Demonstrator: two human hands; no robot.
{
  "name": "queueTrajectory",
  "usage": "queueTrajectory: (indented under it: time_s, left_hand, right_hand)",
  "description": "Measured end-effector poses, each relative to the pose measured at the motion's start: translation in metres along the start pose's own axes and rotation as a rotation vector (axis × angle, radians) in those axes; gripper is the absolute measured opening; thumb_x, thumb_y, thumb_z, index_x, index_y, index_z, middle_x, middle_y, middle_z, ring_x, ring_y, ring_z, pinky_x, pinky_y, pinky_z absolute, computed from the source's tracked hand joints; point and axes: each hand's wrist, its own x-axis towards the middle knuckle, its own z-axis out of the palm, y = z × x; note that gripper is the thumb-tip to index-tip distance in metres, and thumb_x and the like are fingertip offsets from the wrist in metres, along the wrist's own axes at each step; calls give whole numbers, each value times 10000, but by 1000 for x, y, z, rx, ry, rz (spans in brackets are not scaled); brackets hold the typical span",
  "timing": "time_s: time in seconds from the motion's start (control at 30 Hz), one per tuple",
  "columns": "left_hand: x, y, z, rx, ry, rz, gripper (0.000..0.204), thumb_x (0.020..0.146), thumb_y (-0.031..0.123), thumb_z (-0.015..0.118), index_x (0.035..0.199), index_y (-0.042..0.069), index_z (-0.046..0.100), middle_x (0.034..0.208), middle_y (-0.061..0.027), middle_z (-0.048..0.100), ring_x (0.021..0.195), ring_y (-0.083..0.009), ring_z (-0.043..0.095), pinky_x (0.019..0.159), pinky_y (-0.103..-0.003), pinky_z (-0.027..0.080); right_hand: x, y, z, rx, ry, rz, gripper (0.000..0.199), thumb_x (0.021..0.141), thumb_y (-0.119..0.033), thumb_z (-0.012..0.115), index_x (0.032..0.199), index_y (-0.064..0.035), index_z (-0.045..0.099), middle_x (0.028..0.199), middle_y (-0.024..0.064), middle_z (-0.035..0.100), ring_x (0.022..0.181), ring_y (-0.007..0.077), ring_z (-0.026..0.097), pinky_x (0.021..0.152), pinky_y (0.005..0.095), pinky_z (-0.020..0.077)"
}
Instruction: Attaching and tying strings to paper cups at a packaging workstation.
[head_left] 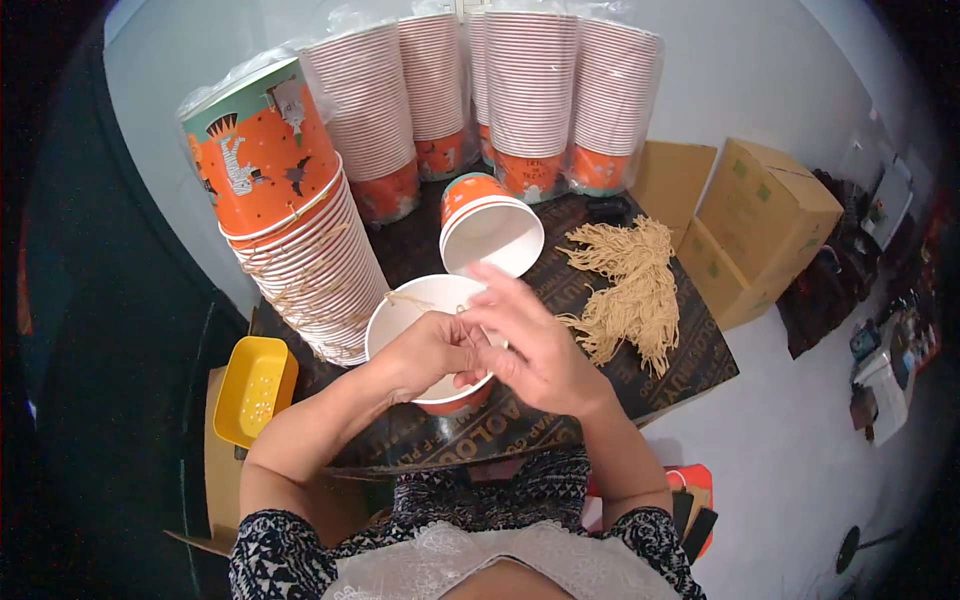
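Note:
A white-lined paper bucket (400, 322) with an orange outside stands upright near the table's front edge, and both my hands are over its near right rim. A thin tan string (405, 298) shows at its inner far side. My left hand (432, 352) is closed in a pinch; whatever lies between its fingertips is hidden. Against it, my right hand (540, 355) has its upper fingers stretched out and slightly smeared by motion. What its thumb touches is unclear. Just beyond, another orange bucket (492, 232) lies tipped, mouth toward me. Bundles of tan strings (630, 290) rest at the right.
Left of my hands leans a tall stack of nested buckets (310, 270) with strings hanging on it. Several plastic-wrapped stacks (530, 90) line the back wall. A yellow tray (285, 378) with small white bits sits at the left. Cardboard boxes (770, 215) stand beyond the table's right edge.

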Motion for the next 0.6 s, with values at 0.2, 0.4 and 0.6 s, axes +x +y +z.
queueTrajectory:
  time_s: [0.2,0.4,0.6]
  left_hand:
    - [-1,-1,1,-69,-13,11,82,858,-16,674,852,-32,594,739,-84,632,612,-115,564,561,-239,456]
    - [-3,-2,1,-51,-38,61,92,857,-8,681,842,-28,593,742,-86,636,621,-117,573,572,-235,462]
    - [-2,-4,-3,-104,-5,10,100,851,-9,685,837,-30,588,745,-94,637,631,-125,577,578,-244,466]
  right_hand:
    - [-29,26,-4,-239,55,106,130,825,10,613,955,8,619,1330,246,490,1187,409,491,1007,452,412]
    - [-36,24,9,-175,43,141,87,828,9,612,913,-1,599,1305,213,525,1176,379,504,990,424,412]
    - [-42,14,20,-213,173,63,122,791,43,632,876,-19,570,1183,176,557,1069,346,533,916,418,435]
